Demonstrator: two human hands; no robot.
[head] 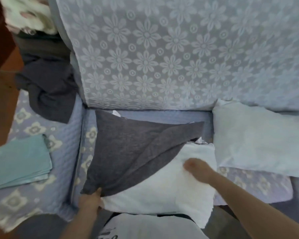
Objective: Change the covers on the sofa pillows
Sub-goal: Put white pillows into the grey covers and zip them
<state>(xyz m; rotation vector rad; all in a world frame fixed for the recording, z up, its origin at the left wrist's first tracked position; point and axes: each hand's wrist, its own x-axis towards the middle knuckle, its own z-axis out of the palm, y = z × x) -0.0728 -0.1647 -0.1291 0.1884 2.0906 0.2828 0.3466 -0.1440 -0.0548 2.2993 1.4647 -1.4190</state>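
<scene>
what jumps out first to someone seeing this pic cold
In the centre, a white pillow lies on the sofa seat, half in a dark grey cover. The left hand pinches the cover's lower corner while the right hand rests on the bare pillow. Behind rises the flower-patterned sofa back, with folded teal covers on the left and another bare pillow on the right.

We can read no text here; dark marks on the white fabric (110, 233) at the bottom edge are too blurred.
</scene>
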